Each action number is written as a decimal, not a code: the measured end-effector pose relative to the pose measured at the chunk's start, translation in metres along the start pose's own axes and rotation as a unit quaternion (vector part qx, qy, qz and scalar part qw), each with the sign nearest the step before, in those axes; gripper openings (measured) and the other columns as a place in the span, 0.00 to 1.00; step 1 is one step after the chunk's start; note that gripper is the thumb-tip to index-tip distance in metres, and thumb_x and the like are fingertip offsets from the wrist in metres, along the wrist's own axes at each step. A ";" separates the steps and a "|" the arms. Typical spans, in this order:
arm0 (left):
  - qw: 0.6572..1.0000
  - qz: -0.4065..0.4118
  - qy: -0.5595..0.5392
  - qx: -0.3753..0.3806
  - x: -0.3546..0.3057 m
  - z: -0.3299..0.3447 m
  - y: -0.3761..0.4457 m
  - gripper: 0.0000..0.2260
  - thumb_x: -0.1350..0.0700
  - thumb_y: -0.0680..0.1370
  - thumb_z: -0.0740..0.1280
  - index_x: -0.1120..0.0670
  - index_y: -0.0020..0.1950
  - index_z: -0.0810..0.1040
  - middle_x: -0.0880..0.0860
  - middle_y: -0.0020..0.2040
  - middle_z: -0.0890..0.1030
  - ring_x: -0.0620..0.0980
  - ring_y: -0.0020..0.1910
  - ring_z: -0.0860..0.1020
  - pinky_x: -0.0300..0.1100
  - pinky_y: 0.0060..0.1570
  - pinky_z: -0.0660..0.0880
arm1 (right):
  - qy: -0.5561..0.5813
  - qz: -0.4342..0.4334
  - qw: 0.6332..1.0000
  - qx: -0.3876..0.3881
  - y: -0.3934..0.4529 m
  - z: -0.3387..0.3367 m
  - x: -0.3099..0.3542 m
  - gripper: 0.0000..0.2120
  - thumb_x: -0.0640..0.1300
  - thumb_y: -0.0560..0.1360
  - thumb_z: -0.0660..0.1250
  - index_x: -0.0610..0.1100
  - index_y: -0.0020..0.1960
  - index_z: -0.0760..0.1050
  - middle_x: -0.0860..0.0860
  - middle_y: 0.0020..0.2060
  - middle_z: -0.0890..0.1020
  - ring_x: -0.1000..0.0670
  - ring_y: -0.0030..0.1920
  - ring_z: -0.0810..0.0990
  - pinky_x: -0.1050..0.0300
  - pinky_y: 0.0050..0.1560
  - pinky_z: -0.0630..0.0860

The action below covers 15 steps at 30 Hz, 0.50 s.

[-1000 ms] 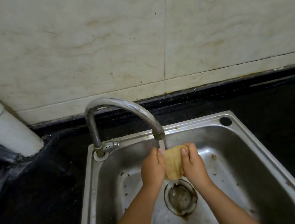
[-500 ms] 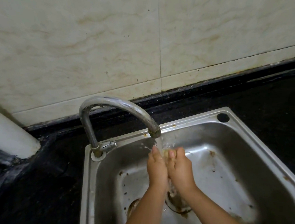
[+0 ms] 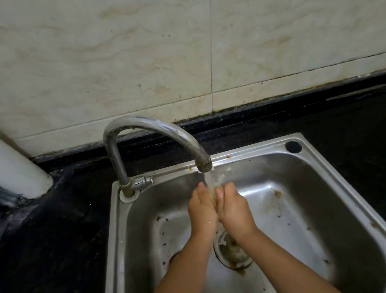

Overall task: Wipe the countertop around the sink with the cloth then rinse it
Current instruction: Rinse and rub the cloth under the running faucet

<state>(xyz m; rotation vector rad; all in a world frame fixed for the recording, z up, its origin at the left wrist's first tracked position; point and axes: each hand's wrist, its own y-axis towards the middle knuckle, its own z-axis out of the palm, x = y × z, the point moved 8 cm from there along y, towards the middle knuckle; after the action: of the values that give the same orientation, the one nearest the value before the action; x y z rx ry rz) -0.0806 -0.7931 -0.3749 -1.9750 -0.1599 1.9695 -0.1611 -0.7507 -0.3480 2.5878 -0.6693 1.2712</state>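
Fingers of both hands are curled inward, squeezing the cloth [image 3: 214,189] between them; only a yellowish sliver shows between the fingertips, under the running tap [image 3: 204,164]. Left hand [image 3: 201,209] and right hand [image 3: 232,209] press together over the sink [image 3: 330,205] drain, forearms reaching in from below. A second ago the hands were apart and the cloth showed plainly.

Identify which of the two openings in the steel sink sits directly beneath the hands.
The drain in the basin floor; the small round hole is up on the sink's back-right rim corner.
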 end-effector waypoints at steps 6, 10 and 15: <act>1.000 -0.004 0.024 0.020 0.001 -0.020 0.000 0.14 0.51 0.81 0.54 0.54 0.40 0.72 0.54 0.36 0.75 0.49 0.36 0.74 0.40 0.36 0.71 | 0.045 0.006 0.999 -0.001 0.005 -0.005 -0.014 0.08 0.45 0.81 0.53 0.43 0.45 0.64 0.52 0.34 0.72 0.51 0.37 0.72 0.61 0.33 0.66; 0.999 -0.027 0.016 0.009 0.009 -0.034 0.008 0.05 0.52 0.78 0.61 0.53 0.46 0.70 0.52 0.42 0.75 0.47 0.39 0.74 0.37 0.37 0.72 | 0.158 0.016 0.987 0.023 0.003 -0.007 -0.014 0.08 0.44 0.79 0.58 0.47 0.41 0.68 0.54 0.33 0.72 0.57 0.34 0.71 0.67 0.35 0.67; 0.940 -0.171 -0.274 0.108 0.029 -0.012 0.000 0.09 0.57 0.77 0.60 0.59 0.55 0.73 0.58 0.44 0.80 0.52 0.39 0.80 0.42 0.34 0.78 | 0.221 0.001 0.968 0.122 -0.003 0.002 -0.007 0.08 0.41 0.78 0.60 0.48 0.40 0.71 0.52 0.33 0.74 0.58 0.34 0.73 0.63 0.39 0.71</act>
<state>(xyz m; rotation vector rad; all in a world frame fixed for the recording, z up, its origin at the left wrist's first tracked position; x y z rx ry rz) -0.0679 -0.7857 -0.4028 -1.1336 -0.3746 2.1344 -0.1624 -0.7460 -0.3547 2.3383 -0.4523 1.9519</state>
